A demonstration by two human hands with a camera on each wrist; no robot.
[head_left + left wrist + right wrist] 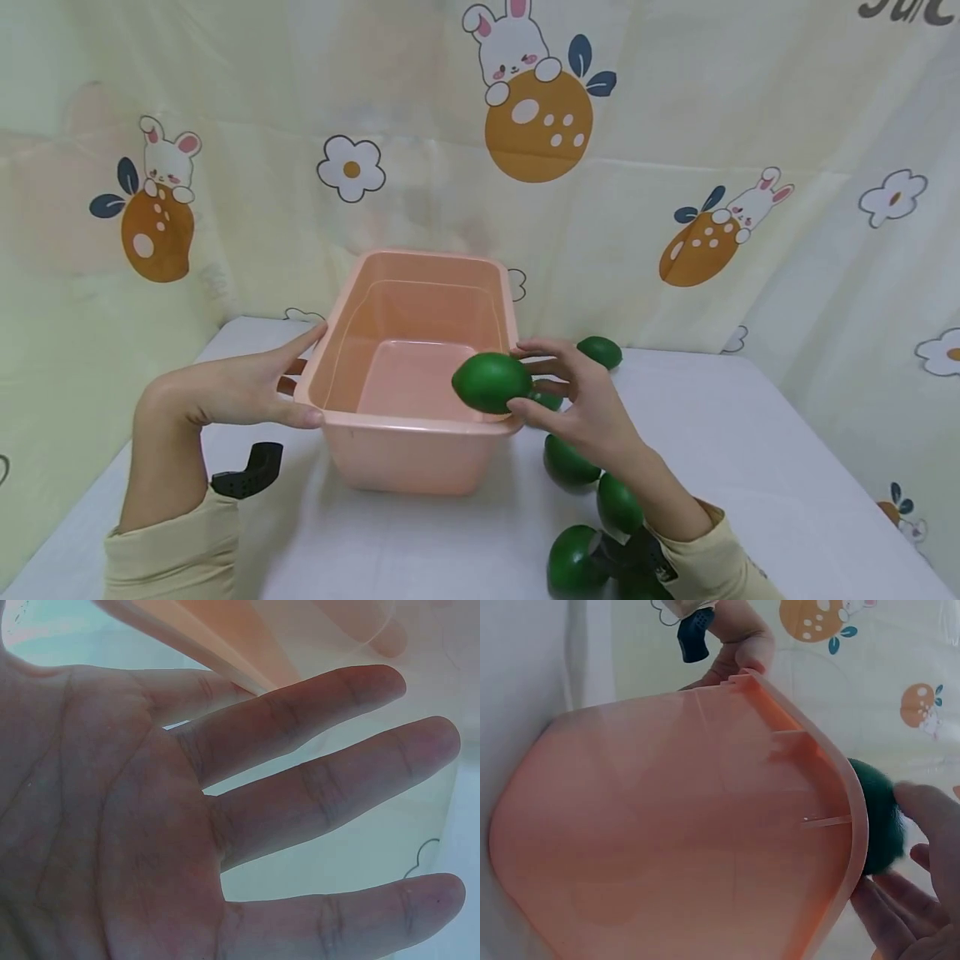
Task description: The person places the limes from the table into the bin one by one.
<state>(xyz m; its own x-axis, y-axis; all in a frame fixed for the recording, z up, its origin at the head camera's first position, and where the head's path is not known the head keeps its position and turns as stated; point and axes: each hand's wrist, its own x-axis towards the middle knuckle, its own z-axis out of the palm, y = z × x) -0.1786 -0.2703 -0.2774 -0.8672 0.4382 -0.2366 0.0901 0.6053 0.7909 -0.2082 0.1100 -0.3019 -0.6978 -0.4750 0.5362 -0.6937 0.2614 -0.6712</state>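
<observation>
Nearest the camera were the beige sleeves of a person, at the bottom of the head view. The green lime hung over the near right corner of the pink tub, just inside its rim. The right hand pinched it at one end between thumb and fingers, probably so that most of it was free over the opening. The left hand had its fingers straight and spread along the tub's left side, thumb on the near rim, seemingly to steady it. Several loose limes lay right of the tub, apparently for easy reach, on the white surface. A rabbit-patterned cloth hung behind.
</observation>
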